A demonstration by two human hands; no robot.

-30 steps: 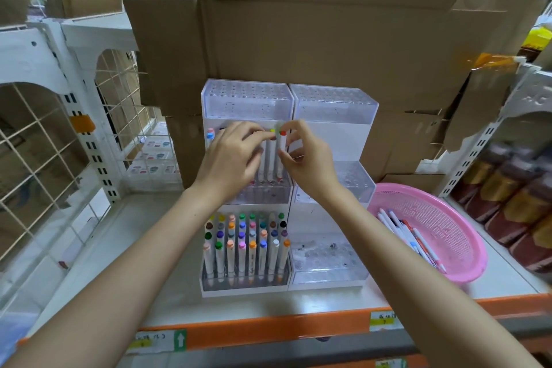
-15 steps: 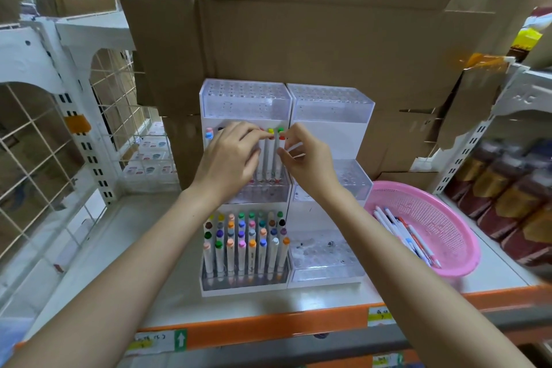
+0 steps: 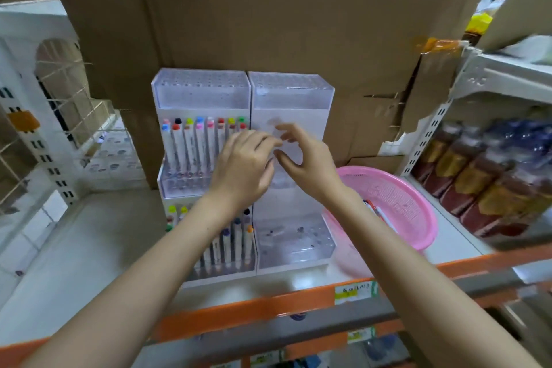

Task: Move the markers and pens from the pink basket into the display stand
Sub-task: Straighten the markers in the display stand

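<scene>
Two hands are pulled back from the markers point(image 3: 194, 143) in the display stand point(image 3: 291, 92): left hand point(image 3: 242, 167) and right hand point(image 3: 309, 164) are loosely curled, probably empty. Pens point(image 3: 379, 213) are left in the pink basket point(image 3: 418, 188).

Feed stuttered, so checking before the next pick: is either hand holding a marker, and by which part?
Nothing is held. The left hand and right hand hover in front of the stand, fingers loosely curled, with nothing between them.
</scene>
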